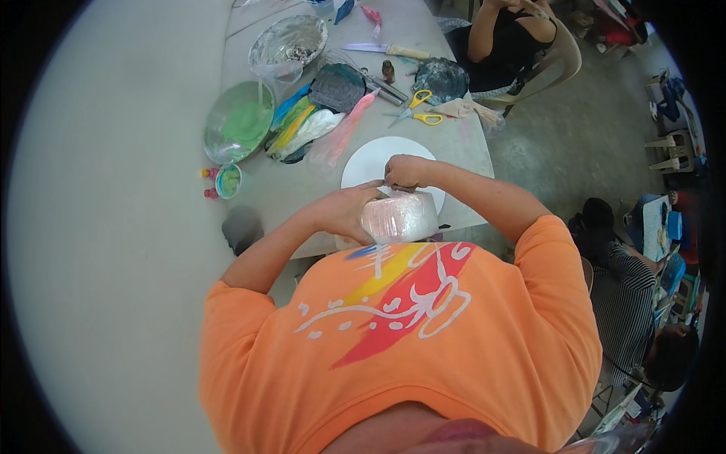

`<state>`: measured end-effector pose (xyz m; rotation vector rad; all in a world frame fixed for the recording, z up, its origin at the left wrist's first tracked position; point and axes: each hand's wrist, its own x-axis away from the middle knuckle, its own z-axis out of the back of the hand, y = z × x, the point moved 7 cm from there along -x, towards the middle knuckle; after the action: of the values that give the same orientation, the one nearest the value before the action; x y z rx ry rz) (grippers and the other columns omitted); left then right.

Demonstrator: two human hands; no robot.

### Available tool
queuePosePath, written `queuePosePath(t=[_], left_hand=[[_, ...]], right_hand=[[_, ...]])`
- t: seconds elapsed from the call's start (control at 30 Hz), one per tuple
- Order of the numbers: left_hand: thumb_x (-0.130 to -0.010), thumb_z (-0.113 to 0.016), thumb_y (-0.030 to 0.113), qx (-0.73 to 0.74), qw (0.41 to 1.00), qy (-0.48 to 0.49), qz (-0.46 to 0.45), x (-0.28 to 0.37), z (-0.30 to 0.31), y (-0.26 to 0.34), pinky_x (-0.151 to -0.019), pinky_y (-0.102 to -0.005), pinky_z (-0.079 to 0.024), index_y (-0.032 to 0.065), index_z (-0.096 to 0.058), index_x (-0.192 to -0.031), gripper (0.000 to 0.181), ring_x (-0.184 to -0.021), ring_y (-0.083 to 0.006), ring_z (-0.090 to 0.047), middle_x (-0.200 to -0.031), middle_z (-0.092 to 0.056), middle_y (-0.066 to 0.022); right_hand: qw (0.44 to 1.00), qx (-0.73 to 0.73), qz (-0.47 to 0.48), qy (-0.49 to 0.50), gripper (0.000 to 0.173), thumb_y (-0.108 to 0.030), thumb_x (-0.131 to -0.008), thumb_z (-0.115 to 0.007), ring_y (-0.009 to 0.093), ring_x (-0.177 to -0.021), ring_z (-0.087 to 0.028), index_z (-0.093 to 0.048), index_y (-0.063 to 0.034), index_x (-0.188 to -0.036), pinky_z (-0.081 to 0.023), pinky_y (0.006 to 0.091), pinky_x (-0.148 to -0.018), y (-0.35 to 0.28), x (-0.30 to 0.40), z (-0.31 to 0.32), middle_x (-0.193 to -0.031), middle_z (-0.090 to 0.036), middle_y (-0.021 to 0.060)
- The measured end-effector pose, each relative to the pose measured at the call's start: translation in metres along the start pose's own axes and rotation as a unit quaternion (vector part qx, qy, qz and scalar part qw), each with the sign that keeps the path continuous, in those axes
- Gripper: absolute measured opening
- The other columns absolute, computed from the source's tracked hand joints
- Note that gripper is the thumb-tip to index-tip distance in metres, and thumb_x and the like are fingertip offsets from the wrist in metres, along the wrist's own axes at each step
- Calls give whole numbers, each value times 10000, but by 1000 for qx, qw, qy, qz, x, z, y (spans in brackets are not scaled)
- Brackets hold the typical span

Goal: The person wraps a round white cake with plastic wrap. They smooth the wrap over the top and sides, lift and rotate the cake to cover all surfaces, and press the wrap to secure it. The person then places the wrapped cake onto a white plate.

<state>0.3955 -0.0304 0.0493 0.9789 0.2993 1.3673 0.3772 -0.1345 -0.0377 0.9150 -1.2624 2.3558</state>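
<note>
A short, round block (400, 218) covered in shiny clear plastic film stands upright close in front of my chest. My left hand (353, 209) holds its left side, with the thumb low and the fingers along the upper rim. Over the block's far top edge, my right hand (407, 171) is curled into a loose fist. Whether it pinches the film or some small item is hidden. A round white board (363, 162) lies flat on the table just beyond, partly covered by my hands and the block.
On the table (465, 153) lie yellow-handled scissors (420, 109), a knife (385, 50), a whisk (346, 61) and filled piping bags (309, 133). Left stand a bowl of green mixture (244, 122) and a small green-filled cup (229, 181). A person (499, 51) sits at the right edge.
</note>
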Motion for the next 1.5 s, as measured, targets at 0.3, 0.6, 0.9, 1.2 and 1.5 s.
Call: queuePosePath(t=[0.3,0.6,0.9,1.2,1.5], left_hand=[[-446,-795,287,40,998,1,39,2,-2,-9,-938,-368,-389,-2,-339,-1287,999,-1100,-318,-499,-1185,-514,-199],[-437,-818,335,8,996,-38,81,-7,-5,-8,-867,-359,-427,28,-476,-1161,857,-1029,-314,-542,-1097,-573,-177],[-429,-830,299,25,998,-30,48,-9,1,1,-858,-361,-435,5,-474,-1149,856,-1023,-328,-548,-1078,-582,-184],[-408,-834,344,27,997,-16,69,-10,3,3,-859,-363,-435,-11,-473,-1153,901,-1038,-339,-540,-1081,-577,-207],[-419,-826,318,27,998,9,56,-7,4,5,-886,-364,-422,18,-432,-1224,946,-1063,-329,-530,-1120,-557,-209]], right_hand=[[953,-264,147,-21,401,-187,-803,-538,209,-970,-556,-542,-25,-1170,-446,321,-835,18,83,29,-1124,-573,103],[959,-177,223,8,281,-121,-756,-637,133,-834,-563,-618,-25,-1019,-435,272,-788,52,80,13,-955,-634,60],[887,-274,270,254,253,-235,-826,-569,198,-755,-588,-592,-4,-924,-458,313,-713,48,94,48,-858,-621,114],[918,-229,160,283,435,-423,-763,-580,336,-770,-602,-659,4,-788,-464,381,-705,2,99,-1,-785,-631,202],[963,-113,49,239,245,-200,-698,-587,296,-729,-611,-655,6,-811,-471,353,-681,12,65,9,-772,-636,186]])
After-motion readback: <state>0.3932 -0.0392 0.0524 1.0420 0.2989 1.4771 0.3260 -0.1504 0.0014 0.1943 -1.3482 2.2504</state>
